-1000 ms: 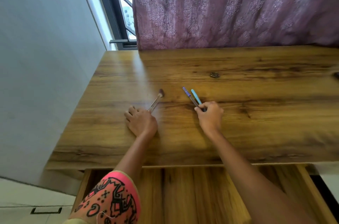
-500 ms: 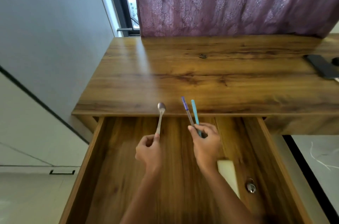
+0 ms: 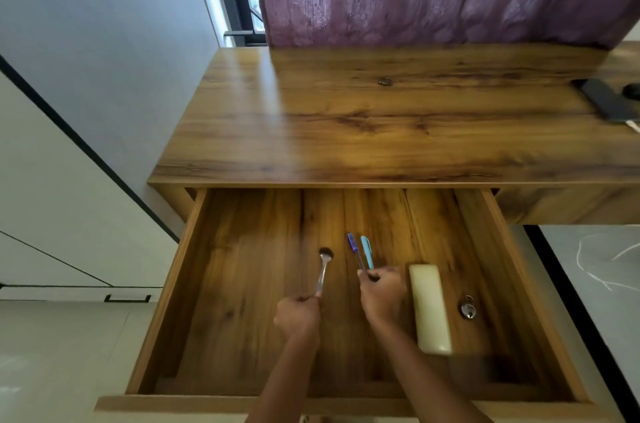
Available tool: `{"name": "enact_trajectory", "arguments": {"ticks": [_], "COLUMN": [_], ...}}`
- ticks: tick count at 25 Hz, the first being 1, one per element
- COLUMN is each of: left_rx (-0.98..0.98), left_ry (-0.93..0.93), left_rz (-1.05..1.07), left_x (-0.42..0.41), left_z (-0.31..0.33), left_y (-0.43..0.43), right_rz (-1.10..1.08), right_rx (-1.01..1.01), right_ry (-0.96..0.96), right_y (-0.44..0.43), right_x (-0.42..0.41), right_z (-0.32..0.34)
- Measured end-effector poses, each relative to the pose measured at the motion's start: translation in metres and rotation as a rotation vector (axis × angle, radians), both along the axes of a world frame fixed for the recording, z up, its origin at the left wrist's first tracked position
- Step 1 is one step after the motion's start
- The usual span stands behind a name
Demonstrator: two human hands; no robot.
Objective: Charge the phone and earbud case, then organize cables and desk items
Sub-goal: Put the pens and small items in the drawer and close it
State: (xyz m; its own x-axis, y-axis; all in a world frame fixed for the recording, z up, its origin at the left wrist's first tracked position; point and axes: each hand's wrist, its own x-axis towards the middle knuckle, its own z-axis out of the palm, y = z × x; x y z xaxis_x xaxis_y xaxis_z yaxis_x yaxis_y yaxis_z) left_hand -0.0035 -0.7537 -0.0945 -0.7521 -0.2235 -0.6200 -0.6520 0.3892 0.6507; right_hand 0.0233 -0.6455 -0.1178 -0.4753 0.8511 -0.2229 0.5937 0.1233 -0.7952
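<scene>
Over the open drawer (image 3: pixel 169 284) the left hand (image 3: pixel 298 317) gripped a spoon (image 3: pixel 323 266) and the right hand (image 3: pixel 382 294) pinched two pens (image 3: pixel 366 247), the phone (image 3: pixel 607 102) lying far right on the desk (image 3: pixel 346 131): tidying seemed under way, and next both loads wanted lowering flat onto the drawer floor.

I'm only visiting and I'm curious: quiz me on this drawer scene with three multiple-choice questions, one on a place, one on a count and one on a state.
1. Where does the cream oblong case lie?
A. on a chair
B. in the open wooden drawer
C. on the floor

2. How many pens does the right hand hold?
A. four
B. three
C. two

3. What is the left hand doing?
A. gripping a slim metal spoon
B. lying flat
C. hanging empty

Answers:
1 B: the case rests on the drawer's floor, right of both hands.
2 C: one purple pen and one light blue pen stick out of the fist.
3 A: its fingers curl round the spoon's handle.
</scene>
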Motion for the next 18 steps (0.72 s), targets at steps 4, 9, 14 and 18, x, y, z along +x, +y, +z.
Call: {"name": "enact_trajectory", "arguments": {"ticks": [4, 9, 14, 18], "left_rx": [-0.055, -0.233, -0.511, -0.551], "left_ry": [-0.037, 0.036, 0.188, 0.247], "left_rz": [-0.041, -0.424, -0.825, -0.955], "left_x": [-0.002, -0.006, -0.015, -0.019], "left_z": [-0.013, -0.013, -0.010, -0.012], "left_y": [0.002, 0.001, 0.000, -0.002], "right_rz": [0.060, 0.108, 0.165, 0.228], "right_rx": [0.060, 0.158, 0.272, 0.312], "right_ry": [-0.067, -0.096, -0.195, -0.269], "right_y": [-0.006, -0.003, 0.012, 0.014], "right_x": [-0.008, -0.002, 0.009, 0.014], "right_z": [-0.009, -0.011, -0.008, -0.011]}}
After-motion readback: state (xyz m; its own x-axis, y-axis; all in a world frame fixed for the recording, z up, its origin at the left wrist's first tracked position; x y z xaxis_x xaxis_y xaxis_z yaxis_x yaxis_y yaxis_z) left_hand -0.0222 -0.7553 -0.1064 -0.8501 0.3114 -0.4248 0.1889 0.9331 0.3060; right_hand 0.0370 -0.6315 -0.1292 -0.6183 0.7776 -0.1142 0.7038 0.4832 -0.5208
